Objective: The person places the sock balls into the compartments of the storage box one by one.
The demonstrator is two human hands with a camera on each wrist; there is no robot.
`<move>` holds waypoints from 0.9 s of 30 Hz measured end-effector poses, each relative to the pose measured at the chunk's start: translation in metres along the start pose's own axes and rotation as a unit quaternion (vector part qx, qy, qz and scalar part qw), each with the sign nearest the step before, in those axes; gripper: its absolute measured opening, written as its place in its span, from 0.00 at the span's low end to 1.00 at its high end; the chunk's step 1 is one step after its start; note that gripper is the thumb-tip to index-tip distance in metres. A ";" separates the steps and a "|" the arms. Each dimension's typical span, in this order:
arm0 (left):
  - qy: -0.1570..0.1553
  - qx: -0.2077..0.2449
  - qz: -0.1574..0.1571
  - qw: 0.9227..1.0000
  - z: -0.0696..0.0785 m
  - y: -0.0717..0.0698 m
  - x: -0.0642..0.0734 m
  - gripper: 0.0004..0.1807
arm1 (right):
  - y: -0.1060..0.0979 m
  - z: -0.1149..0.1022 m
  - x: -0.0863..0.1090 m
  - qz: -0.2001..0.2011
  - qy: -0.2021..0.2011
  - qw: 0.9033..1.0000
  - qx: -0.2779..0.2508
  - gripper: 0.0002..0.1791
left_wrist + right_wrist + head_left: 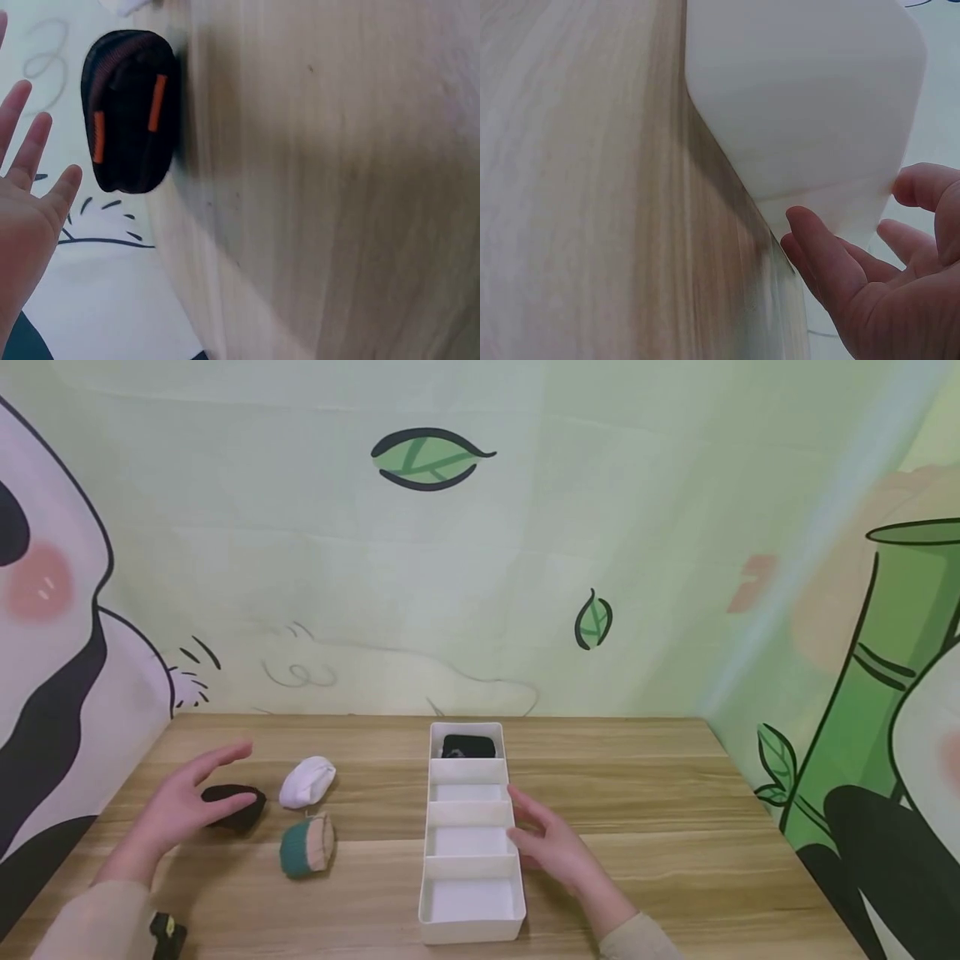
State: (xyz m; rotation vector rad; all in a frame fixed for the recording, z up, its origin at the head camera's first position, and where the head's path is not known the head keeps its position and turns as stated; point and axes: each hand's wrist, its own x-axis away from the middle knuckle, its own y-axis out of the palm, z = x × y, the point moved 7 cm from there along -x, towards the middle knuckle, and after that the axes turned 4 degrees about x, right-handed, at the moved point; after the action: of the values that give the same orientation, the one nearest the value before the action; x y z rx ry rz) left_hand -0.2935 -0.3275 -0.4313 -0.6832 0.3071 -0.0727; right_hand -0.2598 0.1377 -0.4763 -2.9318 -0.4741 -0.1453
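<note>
My left hand [178,800] hovers with fingers and thumb spread around a black rolled bundle with orange stripes [135,112], which looks like folded socks. In the left wrist view a gap separates the fingertips [67,178] from the bundle. To its right on the table lie a white rolled cloth bundle [307,782] and a green and beige one [306,846]. My right hand [555,850] is at the right side of a long white divided box [472,933], its loosely bent fingers [821,247] against the outer wall.
A black item [468,747] lies in the box's farthest compartment; several other compartments show bare floors. The wooden table [615,777] ends at a printed cloth backdrop [660,527]. Beside my left sleeve is a small black object [167,935] at the near edge.
</note>
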 end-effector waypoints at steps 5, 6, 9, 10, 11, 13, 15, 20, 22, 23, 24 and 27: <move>0.005 -0.004 -0.009 1.000 -0.007 0.001 0.002 0.41 | 0.000 0.001 0.000 0.001 0.002 1.000 0.001 0.35; 0.002 -0.007 -0.011 1.000 -0.009 0.001 0.002 0.41 | 0.000 0.001 0.000 0.002 0.002 1.000 0.001 0.35; -0.005 -0.007 -0.020 1.000 -0.015 0.002 0.003 0.43 | 0.001 0.000 0.001 0.003 0.002 1.000 0.001 0.35; -0.009 -0.007 -0.023 1.000 -0.018 0.002 0.003 0.44 | 0.001 -0.001 0.001 0.003 0.001 1.000 0.001 0.35; -0.008 -0.008 -0.026 1.000 -0.020 0.002 0.004 0.44 | 0.001 -0.001 0.002 0.003 0.001 1.000 0.001 0.35; -0.004 -0.012 -0.031 0.999 -0.024 0.003 0.005 0.45 | 0.001 -0.002 0.002 0.004 0.001 1.000 0.001 0.35; 0.004 -0.022 -0.031 0.999 -0.027 0.003 0.006 0.45 | 0.001 -0.002 0.002 0.004 -0.001 1.000 0.000 0.35; 0.032 -0.046 -0.046 0.997 -0.031 0.007 0.008 0.46 | 0.001 -0.002 0.002 0.004 -0.001 1.000 0.001 0.35; 0.040 -0.051 -0.052 0.997 -0.032 0.008 0.008 0.46 | 0.001 -0.002 0.002 0.003 -0.001 1.000 0.003 0.36; 0.043 -0.052 -0.053 0.996 -0.032 0.009 0.008 0.47 | 0.001 -0.002 0.002 0.002 -0.001 1.000 0.004 0.36; 0.044 -0.052 -0.053 0.996 -0.033 0.009 0.008 0.47 | 0.001 -0.002 0.002 0.002 -0.002 1.000 0.006 0.36; 0.049 -0.045 -0.053 0.996 -0.033 0.008 0.009 0.48 | 0.001 -0.003 0.002 0.002 -0.002 1.000 0.003 0.36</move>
State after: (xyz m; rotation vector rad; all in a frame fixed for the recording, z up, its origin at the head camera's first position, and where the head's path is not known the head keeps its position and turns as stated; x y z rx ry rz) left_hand -0.2958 -0.3427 -0.4630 -0.7865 0.3694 -0.1938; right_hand -0.2576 0.1370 -0.4734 -2.9277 -0.4678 -0.1375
